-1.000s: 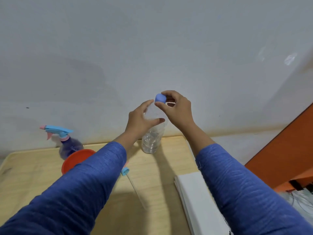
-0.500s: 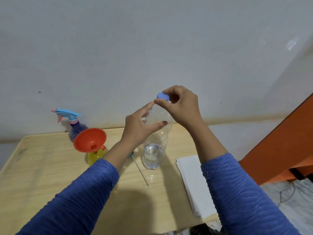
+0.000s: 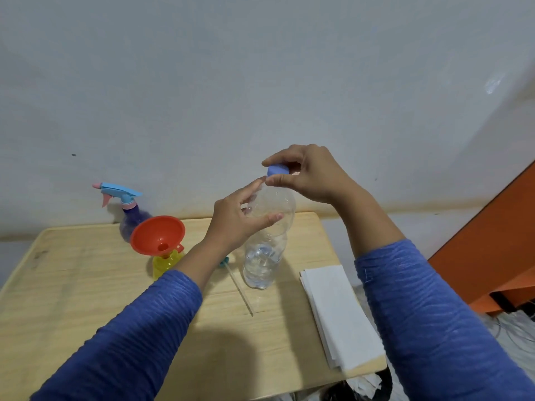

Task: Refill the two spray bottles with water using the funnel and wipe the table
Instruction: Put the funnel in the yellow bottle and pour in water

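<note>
Head view, left to right. Purple spray bottle (image 3: 133,219), trigger head fitted, stands upright at the far edge of the wooden table (image 3: 72,285), toward the far left corner. Just beside it, nearer the person, the yellow spray bottle (image 3: 165,264) stands with its head off and the orange funnel (image 3: 157,234) seated in its neck, bowl tipped toward the camera. A dip tube (image 3: 240,287) with a blue fitting lies flat on the table between the yellow bottle and the clear water bottle (image 3: 266,250), running toward the near edge; its upper end is hidden behind the left forearm.

Left hand (image 3: 234,218) wraps thumb and fingers round the water bottle's upper shoulder, steadying it. Bottle stands upright on the table, long axis vertical, water only in the lower part. Right hand (image 3: 307,175) pinches the blue cap (image 3: 278,170) on top between thumb and fingers.

Judgement: cap being twisted; cannot tell whether on or off. The funnel lies to the left of the water bottle, on the left-hand side, so any pour travels left across the dip tube, which sits in that path.

Folded white cloth (image 3: 338,314) lies at the right edge, well clear of the bottles.
</note>
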Available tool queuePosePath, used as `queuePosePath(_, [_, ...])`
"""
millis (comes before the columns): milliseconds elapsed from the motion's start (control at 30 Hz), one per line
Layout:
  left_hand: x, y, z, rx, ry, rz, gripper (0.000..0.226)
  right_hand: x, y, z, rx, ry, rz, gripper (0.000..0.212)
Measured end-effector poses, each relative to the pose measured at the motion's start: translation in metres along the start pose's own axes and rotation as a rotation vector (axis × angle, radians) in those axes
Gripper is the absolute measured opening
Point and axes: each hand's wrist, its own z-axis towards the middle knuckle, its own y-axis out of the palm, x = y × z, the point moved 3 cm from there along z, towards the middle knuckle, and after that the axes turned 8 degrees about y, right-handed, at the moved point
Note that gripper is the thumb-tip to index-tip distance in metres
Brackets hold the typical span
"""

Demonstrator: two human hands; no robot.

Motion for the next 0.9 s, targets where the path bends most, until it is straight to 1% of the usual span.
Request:
queuePosePath(100, [-0.001, -0.001, -0.001, -0.005, 0.004, -0.014, 0.08, 0.002, -0.002, 0.0, -0.111, 0.002, 0.123, 0.031])
queuePosePath(167, [-0.002, -0.001, -0.001, -0.007, 0.001, -0.022, 0.081, 0.003, -0.003, 0.0, -0.181, 0.005, 0.133, 0.036])
queuePosePath(200, [-0.001, 0.0, -0.001, -0.009, 0.002, -0.023, 0.081, 0.002, -0.002, 0.0, -0.192, 0.006, 0.105, 0.039])
queuePosePath(267, [-0.001, 0.0, 0.0, -0.017, 0.007, -0.016, 0.081, 0.0, -0.001, 0.002, -0.13, 0.006, 0.013, 0.04])
queuePosePath(333, [-0.001, 0.0, 0.001, -0.024, 0.006, -0.012, 0.081, -0.003, 0.0, 0.003, -0.052, -0.01, -0.036, 0.032])
queuePosePath(400, [-0.002, -0.001, 0.001, -0.031, 0.001, -0.021, 0.083, -0.006, -0.001, 0.003, -0.093, -0.016, 0.001, 0.026])
queuePosePath(467, [-0.003, -0.002, 0.001, -0.036, -0.009, -0.028, 0.086, -0.006, -0.003, 0.003, -0.17, -0.019, 0.033, 0.03])
queuePosePath(533, [-0.004, -0.002, 0.001, -0.042, -0.011, -0.022, 0.085, -0.007, -0.007, 0.004, -0.182, -0.053, 0.046, 0.034])
queuePosePath(567, [-0.004, -0.001, 0.001, -0.047, -0.01, -0.023, 0.084, -0.007, -0.008, 0.003, -0.155, -0.065, 0.085, 0.034])
queuePosePath(633, [-0.003, -0.001, 0.002, -0.056, -0.004, -0.025, 0.084, 0.0, -0.012, 0.0, -0.022, -0.045, 0.254, 0.032])
queuePosePath(700, [-0.003, -0.002, 0.001, -0.055, -0.004, -0.031, 0.085, 0.018, -0.011, -0.008, 0.143, 0.043, 0.494, 0.025])
queuePosePath(733, [-0.003, -0.002, 0.001, -0.051, -0.006, -0.036, 0.085, 0.03, -0.005, -0.015, 0.189, 0.1, 0.615, 0.021])
queuePosePath(833, [-0.004, -0.002, 0.001, -0.039, -0.001, -0.029, 0.087, 0.075, 0.034, -0.04, 0.201, 0.301, 0.964, 0.013])
queuePosePath(867, [-0.004, -0.002, 0.001, -0.035, -0.002, -0.029, 0.087, 0.089, 0.049, -0.049, 0.203, 0.362, 1.011, 0.012])
queuePosePath(900, [-0.004, -0.002, 0.001, -0.032, -0.006, -0.033, 0.086, 0.102, 0.063, -0.06, 0.216, 0.421, 1.0, 0.016])
